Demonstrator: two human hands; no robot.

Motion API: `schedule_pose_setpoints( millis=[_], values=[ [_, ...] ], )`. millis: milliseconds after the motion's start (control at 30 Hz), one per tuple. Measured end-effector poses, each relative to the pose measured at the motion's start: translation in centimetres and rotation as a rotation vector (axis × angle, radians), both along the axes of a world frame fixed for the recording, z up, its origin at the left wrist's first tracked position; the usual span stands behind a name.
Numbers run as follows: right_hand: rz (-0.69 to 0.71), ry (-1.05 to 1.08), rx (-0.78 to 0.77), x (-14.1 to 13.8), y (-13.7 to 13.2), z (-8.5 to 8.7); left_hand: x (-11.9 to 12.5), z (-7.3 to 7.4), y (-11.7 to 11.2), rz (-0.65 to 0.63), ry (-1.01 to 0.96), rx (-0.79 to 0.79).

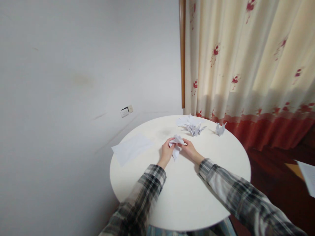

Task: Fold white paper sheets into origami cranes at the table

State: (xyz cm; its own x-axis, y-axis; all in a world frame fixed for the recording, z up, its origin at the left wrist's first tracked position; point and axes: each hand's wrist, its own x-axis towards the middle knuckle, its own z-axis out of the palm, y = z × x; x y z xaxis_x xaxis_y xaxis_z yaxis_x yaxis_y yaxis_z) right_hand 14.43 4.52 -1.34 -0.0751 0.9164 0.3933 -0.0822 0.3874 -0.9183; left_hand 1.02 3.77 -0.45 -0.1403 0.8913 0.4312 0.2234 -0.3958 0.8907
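Note:
Both hands meet over the middle of a round white table (187, 196). My left hand (166, 151) pinches the left side of a partly folded piece of white paper (176, 145). My right hand (189, 150) grips the same paper from the right, fingers closed on it. The paper is held just above the tabletop, with a flap hanging down between the hands. Both forearms wear plaid sleeves.
Several folded white paper figures (193, 126) lie at the table's far edge, one more (220, 128) to their right. A flat white sheet (131, 148) overhangs the table's left edge. A wall with a socket (126, 111) is at left, a flowered curtain (246, 65) at right.

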Motion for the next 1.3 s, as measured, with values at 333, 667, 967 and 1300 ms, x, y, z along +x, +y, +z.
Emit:
schedule_pose_setpoints(
  millis=[333,667,967,1300],
  values=[
    [0.041,0.127,-0.079,-0.3,0.1,0.1,0.1,-0.3,-0.1,-0.054,0.053,0.035],
    [-0.143,0.197,-0.033,0.2,0.9,-0.4,0.3,0.6,-0.9,-0.070,0.069,-0.024],
    [-0.255,0.187,-0.141,0.5,0.4,0.1,0.0,0.7,-1.0,-0.004,0.079,0.058],
    [-0.421,0.136,-0.085,1.1,0.5,0.2,-0.6,-0.2,-0.2,0.184,0.071,0.050]
  ],
)
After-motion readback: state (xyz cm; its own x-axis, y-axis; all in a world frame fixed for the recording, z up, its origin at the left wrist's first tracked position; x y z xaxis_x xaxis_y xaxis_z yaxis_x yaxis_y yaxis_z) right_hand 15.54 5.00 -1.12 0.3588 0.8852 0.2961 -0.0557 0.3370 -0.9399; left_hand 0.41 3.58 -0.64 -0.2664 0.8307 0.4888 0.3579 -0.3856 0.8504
